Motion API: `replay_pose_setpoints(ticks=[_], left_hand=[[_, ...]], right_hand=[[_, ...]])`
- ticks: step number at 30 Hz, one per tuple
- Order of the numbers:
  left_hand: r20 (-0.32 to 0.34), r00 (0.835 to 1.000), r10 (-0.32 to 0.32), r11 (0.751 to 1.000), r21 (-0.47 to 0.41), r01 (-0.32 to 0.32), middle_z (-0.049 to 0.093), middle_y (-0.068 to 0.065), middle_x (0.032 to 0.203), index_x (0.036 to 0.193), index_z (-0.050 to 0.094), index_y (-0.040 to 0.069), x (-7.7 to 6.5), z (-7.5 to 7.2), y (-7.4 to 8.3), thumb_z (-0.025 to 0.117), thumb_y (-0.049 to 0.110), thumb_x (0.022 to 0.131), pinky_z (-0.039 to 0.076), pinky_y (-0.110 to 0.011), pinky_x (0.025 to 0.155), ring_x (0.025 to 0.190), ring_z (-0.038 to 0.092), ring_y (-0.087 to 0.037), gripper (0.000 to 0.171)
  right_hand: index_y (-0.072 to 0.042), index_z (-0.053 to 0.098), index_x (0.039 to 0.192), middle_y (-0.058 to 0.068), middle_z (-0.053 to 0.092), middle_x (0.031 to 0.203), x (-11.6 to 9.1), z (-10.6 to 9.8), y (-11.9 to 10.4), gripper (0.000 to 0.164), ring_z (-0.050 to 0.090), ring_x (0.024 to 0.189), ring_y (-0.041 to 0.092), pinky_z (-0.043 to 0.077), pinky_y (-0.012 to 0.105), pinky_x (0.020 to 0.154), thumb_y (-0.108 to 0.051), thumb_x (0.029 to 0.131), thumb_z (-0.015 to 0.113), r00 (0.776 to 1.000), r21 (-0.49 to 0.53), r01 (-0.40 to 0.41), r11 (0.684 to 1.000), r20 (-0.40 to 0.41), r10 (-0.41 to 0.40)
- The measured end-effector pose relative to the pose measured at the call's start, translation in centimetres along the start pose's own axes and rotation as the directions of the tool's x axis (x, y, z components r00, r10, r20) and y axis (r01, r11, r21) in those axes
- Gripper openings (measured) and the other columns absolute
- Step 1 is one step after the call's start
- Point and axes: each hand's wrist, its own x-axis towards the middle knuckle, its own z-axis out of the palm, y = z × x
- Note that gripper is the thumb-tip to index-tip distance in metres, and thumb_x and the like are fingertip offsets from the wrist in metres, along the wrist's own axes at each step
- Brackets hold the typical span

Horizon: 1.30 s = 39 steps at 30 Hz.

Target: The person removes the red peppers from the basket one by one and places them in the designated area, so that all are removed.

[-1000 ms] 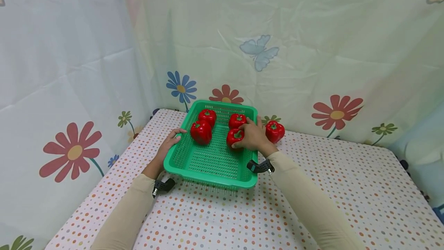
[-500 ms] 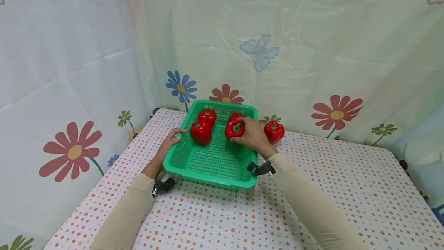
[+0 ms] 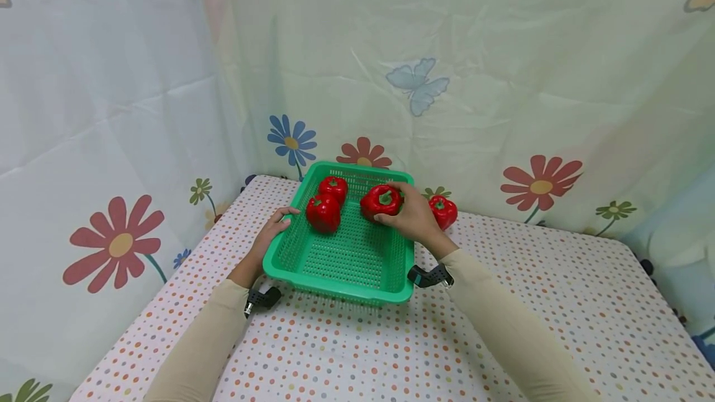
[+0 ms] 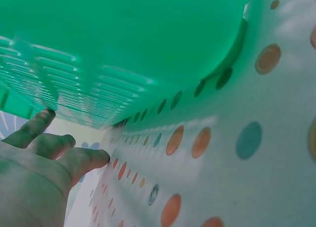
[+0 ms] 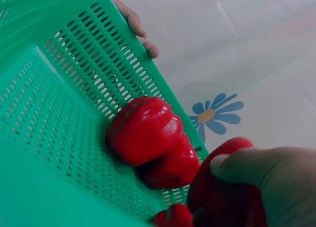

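My right hand (image 3: 418, 219) holds a shiny red bell pepper (image 3: 385, 198), green stem showing, over the right side of a green plastic basket (image 3: 341, 293). Thumb and fingers pinch the pepper from its sides; the right wrist view shows the thumb pressed on this pepper (image 5: 224, 187). Partly hidden behind it is another red pepper (image 5: 175, 217). Two more red peppers, one nearer (image 3: 323, 213) and one farther (image 3: 333, 187), sit at the basket's left side. My left hand (image 3: 269, 237) rests against the left rim, its fingers (image 4: 42, 126) fairly straight along the outside.
One red bell pepper (image 3: 444, 211) stands on the dotted tablecloth (image 3: 503, 303) just right of the basket, beyond my right hand. A flowered curtain (image 3: 475, 79) hangs behind the table and at its left.
My right hand has raised the near right pepper from the basket and moved it slightly back, so it now covers the pepper behind. The left hand and basket stay in place.
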Motion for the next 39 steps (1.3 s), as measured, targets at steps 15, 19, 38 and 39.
replay_pose_setpoints(ticks=[15, 19, 38, 39], left_hand=[[-0.002, 1.000, 0.013, 1.000, 0.014, -0.013, 0.033, -0.022, 0.145, 0.127, 0.046, 0.017, -0.1, 0.1, -0.1, 0.033, 0.023, 0.107, 0.048, -0.033, 0.093, 0.123, 0.046, -0.031, 0.025], [-0.002, 1.000, 0.007, 1.000, 0.009, -0.007, 0.031, -0.024, 0.147, 0.125, 0.047, 0.021, -0.1, 0.0, -0.1, 0.033, 0.022, 0.106, 0.048, -0.034, 0.094, 0.126, 0.043, -0.037, 0.023], [0.010, 1.000, 0.011, 1.000, 0.015, -0.011, 0.030, -0.022, 0.147, 0.129, 0.043, 0.015, -0.2, 0.1, -0.1, 0.032, 0.024, 0.107, 0.048, -0.036, 0.094, 0.126, 0.045, -0.036, 0.027], [0.011, 1.000, 0.011, 1.000, 0.016, -0.012, 0.030, -0.022, 0.148, 0.130, 0.043, 0.015, -0.2, 0.2, -0.1, 0.032, 0.024, 0.107, 0.048, -0.036, 0.094, 0.126, 0.044, -0.036, 0.027]], right_hand=[[-0.007, 0.042, 0.141, 0.014, 0.053, 0.135, -2.4, -1.2, 0.9, 0.078, 0.051, 0.118, 0.031, 0.055, 0.046, 0.082, -0.022, 0.078, 0.084, 0.985, 0.180, 0.036, 0.983, -0.173, -0.004], [-0.006, 0.041, 0.142, 0.016, 0.053, 0.132, -3.2, -2.1, 1.1, 0.078, 0.052, 0.115, 0.032, 0.056, 0.049, 0.083, -0.020, 0.079, 0.084, 0.983, 0.202, 0.045, 0.978, -0.182, -0.008], [-0.005, 0.044, 0.142, 0.016, 0.055, 0.133, -7.0, -6.2, 3.3, 0.075, 0.050, 0.110, 0.028, 0.047, 0.017, 0.072, -0.020, 0.080, 0.083, 0.964, 0.080, 0.057, 0.995, -0.264, -0.034], [-0.004, 0.044, 0.142, 0.017, 0.055, 0.133, -7.2, -6.3, 3.5, 0.074, 0.050, 0.110, 0.028, 0.046, 0.016, 0.071, -0.020, 0.080, 0.082, 0.963, 0.074, 0.054, 0.996, -0.268, -0.032]])
